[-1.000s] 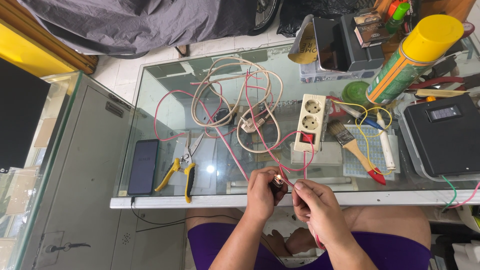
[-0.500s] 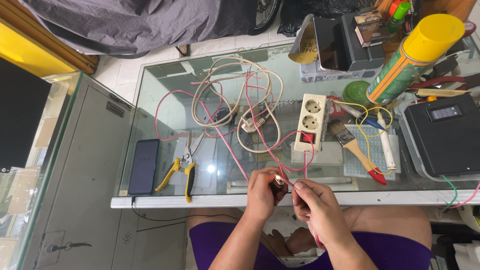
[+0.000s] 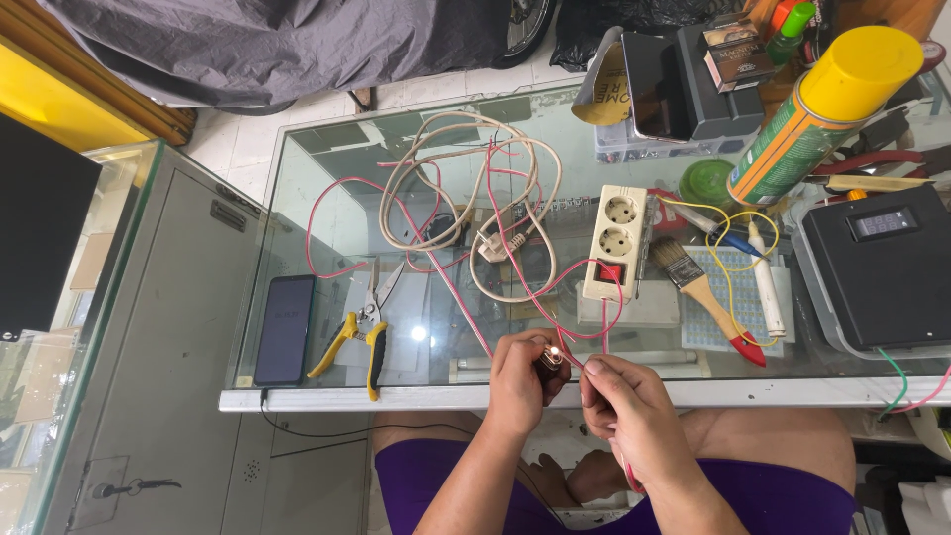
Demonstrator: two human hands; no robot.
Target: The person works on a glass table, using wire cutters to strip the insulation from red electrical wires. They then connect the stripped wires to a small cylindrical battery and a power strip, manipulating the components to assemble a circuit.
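Observation:
My left hand (image 3: 519, 376) is closed around a small dark lighter (image 3: 550, 359) with a little flame at its top, held at the near edge of the glass table (image 3: 327, 398). My right hand (image 3: 624, 401) pinches the thin red wire (image 3: 466, 297) close to the flame, right beside the left hand. The red wire loops back across the glass toward a cream power strip (image 3: 616, 241) with two sockets and a red switch. A coiled cream cable (image 3: 466, 183) with a plug lies behind it.
Yellow-handled pliers (image 3: 362, 342) and a dark phone (image 3: 285, 329) lie at the left front. A paintbrush (image 3: 705, 297), a white pen, a yellow wire, a green spray can (image 3: 822, 104) and a black box with a display (image 3: 887, 267) stand to the right. A grey cabinet (image 3: 149, 327) is left of the table.
A small flame now shows at the lighter in my left hand. Both hands stay in nearly the same place at the table's near edge.

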